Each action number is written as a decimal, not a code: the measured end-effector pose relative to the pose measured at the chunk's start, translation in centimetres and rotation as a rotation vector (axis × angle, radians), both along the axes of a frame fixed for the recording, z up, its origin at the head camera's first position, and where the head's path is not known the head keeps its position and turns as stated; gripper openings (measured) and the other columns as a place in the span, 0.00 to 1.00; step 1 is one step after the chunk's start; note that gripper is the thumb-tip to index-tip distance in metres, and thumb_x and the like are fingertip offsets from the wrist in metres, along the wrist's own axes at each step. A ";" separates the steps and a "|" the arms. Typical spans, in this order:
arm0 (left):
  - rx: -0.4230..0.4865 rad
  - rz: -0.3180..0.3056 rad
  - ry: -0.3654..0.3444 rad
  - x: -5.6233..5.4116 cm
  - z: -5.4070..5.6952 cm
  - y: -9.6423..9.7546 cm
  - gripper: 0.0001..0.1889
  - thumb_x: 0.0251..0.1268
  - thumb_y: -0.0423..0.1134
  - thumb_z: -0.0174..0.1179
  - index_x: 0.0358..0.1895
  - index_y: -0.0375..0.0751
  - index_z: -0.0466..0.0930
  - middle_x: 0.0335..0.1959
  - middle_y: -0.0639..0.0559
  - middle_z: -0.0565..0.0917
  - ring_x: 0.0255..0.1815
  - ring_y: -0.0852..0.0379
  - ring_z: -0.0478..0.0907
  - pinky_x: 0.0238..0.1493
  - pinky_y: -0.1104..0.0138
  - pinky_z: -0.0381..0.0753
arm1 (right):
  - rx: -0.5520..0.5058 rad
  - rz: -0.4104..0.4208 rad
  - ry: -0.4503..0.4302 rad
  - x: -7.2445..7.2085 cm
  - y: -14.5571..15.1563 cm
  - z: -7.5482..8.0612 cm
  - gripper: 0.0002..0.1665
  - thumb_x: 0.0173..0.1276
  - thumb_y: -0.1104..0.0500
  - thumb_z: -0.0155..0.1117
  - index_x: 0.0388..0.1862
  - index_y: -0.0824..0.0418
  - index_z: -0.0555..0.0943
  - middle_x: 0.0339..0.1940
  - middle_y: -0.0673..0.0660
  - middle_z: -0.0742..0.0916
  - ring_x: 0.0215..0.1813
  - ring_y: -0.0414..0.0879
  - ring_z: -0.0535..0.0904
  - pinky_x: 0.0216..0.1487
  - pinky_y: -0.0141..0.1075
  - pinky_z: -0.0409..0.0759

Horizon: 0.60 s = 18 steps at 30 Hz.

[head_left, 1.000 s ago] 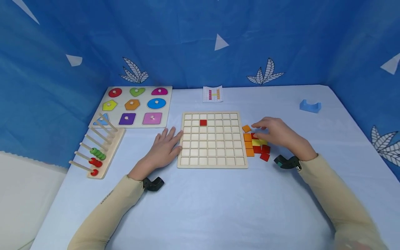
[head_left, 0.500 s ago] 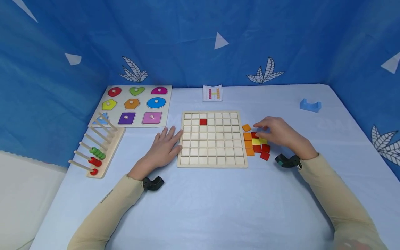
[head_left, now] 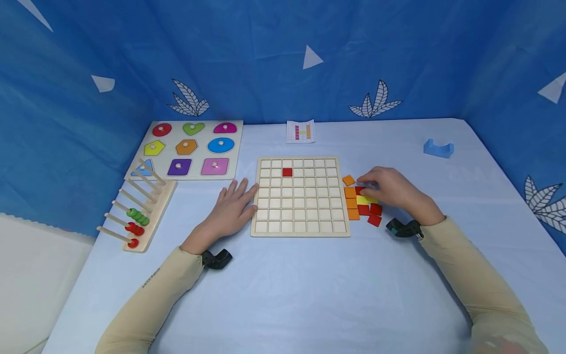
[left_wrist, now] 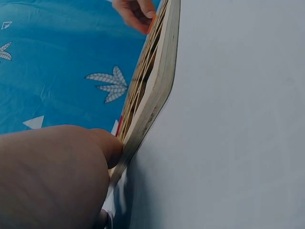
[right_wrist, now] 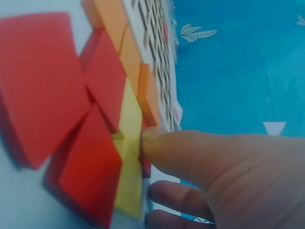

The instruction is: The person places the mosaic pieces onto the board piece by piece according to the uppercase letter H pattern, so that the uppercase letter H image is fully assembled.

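Note:
The wooden grid board (head_left: pixel 300 235) lies in mid-table, with one red tile (head_left: pixel 287 172) in a cell near its back. My left hand (head_left: pixel 227 211) lies spread at the board's left edge, its fingertips touching the rim. A pile of orange, yellow and red tiles sits along the board's right side. Over the back of this pile, my right hand (head_left: pixel 389 187) pinches a red tile (head_left: pixel 358 190) that is still among the others. The right wrist view shows my thumb (right_wrist: pixel 176 152) against that tile, beside the yellow tiles (right_wrist: pixel 128 191); my index finger is mostly hidden there.
Behind the board lies a small pattern card (head_left: pixel 300 132). To the left are a knobbed shape puzzle (head_left: pixel 240 142) and a peg stand (head_left: pixel 159 211) with green and red beads. A blue holder (head_left: pixel 438 148) stands at the back right. One orange tile (head_left: pixel 349 180) lies askew near the pile.
My right thumb and fingers have drawn closer together at the red tile, with the hand otherwise nearly in place. The left hand, the board and the tiles have not visibly moved.

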<state>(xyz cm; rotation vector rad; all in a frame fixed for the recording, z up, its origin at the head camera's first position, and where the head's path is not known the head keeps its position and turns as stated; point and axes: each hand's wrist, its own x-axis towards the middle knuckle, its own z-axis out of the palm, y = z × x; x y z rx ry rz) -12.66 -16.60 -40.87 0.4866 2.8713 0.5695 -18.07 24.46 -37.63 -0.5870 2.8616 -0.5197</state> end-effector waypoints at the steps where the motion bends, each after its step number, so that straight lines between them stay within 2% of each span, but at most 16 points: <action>1: 0.001 -0.001 0.000 0.0 0.0 0.0 0.34 0.77 0.49 0.49 0.81 0.43 0.56 0.84 0.36 0.50 0.85 0.31 0.37 0.80 0.33 0.39 | 0.002 0.000 0.003 0.0 0.0 0.0 0.23 0.63 0.60 0.74 0.58 0.65 0.86 0.49 0.63 0.89 0.47 0.54 0.81 0.50 0.49 0.84; 10: -0.007 0.001 0.003 -0.1 -0.1 0.0 0.34 0.78 0.49 0.49 0.82 0.44 0.55 0.84 0.36 0.50 0.85 0.31 0.37 0.80 0.33 0.39 | 0.028 -0.017 0.015 0.0 -0.2 -0.3 0.23 0.64 0.60 0.74 0.57 0.64 0.86 0.49 0.63 0.88 0.47 0.54 0.81 0.50 0.49 0.84; 18: -0.003 0.002 0.001 0.0 -0.2 0.0 0.34 0.78 0.49 0.48 0.82 0.44 0.55 0.84 0.36 0.50 0.85 0.32 0.37 0.80 0.33 0.39 | -0.003 -0.016 0.050 0.0 -0.1 -0.7 0.21 0.65 0.60 0.73 0.56 0.65 0.86 0.46 0.63 0.88 0.44 0.53 0.80 0.47 0.47 0.82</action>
